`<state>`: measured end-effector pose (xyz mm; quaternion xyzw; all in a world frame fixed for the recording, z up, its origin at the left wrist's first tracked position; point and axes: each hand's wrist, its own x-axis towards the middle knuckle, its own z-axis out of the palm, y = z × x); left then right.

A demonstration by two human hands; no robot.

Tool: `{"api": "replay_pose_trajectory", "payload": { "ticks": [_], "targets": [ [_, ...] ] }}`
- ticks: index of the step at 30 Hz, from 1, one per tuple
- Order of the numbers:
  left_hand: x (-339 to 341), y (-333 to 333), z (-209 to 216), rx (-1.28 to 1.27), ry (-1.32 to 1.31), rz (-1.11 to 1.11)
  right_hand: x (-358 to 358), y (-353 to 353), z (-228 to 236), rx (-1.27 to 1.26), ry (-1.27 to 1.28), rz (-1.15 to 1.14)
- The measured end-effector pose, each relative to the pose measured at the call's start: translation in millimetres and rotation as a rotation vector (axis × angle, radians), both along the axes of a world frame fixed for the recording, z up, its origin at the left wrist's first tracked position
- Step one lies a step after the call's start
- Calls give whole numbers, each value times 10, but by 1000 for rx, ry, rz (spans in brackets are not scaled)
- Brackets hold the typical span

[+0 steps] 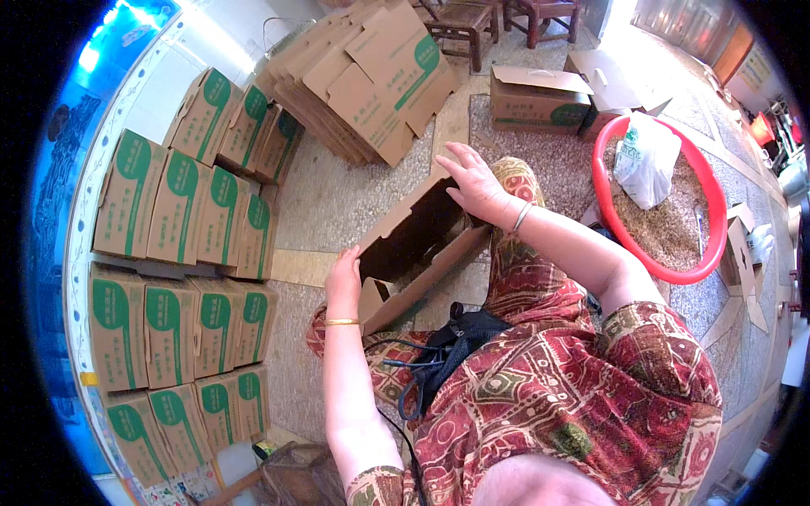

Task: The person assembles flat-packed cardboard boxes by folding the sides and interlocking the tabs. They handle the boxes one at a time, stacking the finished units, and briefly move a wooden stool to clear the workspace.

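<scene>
An open-topped brown cardboard box (440, 275) stands tilted in front of me, close to my legs. Its inside is dark, and a pale flap shows at the left end; I cannot make out its contents clearly. My left hand (343, 285) grips the left end, fingers over the rim. At the far right end, my right hand (477, 182) has its thumb and fingers around the edge. A black bag (460, 346) with cords lies against my lap.
Several closed cardboard boxes (173, 329) are stacked along the left wall. Flattened cartons (371, 93) lean at the far side. To the right is a red tub (720, 226) of brown grain-like material with a white plastic bag (648, 160) on it. Two boxes (540, 101) and wooden chairs (464, 29) stand beyond.
</scene>
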<state>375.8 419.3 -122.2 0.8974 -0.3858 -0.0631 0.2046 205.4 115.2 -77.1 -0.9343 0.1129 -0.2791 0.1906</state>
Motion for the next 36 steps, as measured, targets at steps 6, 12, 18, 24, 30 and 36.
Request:
{"api": "replay_pose_trajectory", "payload": {
  "ticks": [6, 12, 18, 24, 30, 36],
  "targets": [
    [87, 303, 87, -28, 4, 51, 197, -27, -40, -66, 120, -132],
    [-22, 436, 150, 73, -6, 158, 457, -343, -38, 148, 501, -71],
    [-264, 318, -56, -27, -288, 118, 578, -628, -127, 168, 594, -63],
    [-385, 423, -310, 152, -433, 78, 481, -637, -109, 277, 502, -69],
    [-496, 459, -262, 168, -356, 76, 508, -599, -81, 244, 506, -30],
    [-662, 411, -122, 176, -323, 166, 474, -613, -66, 372, 510, -54]
  ]
}}
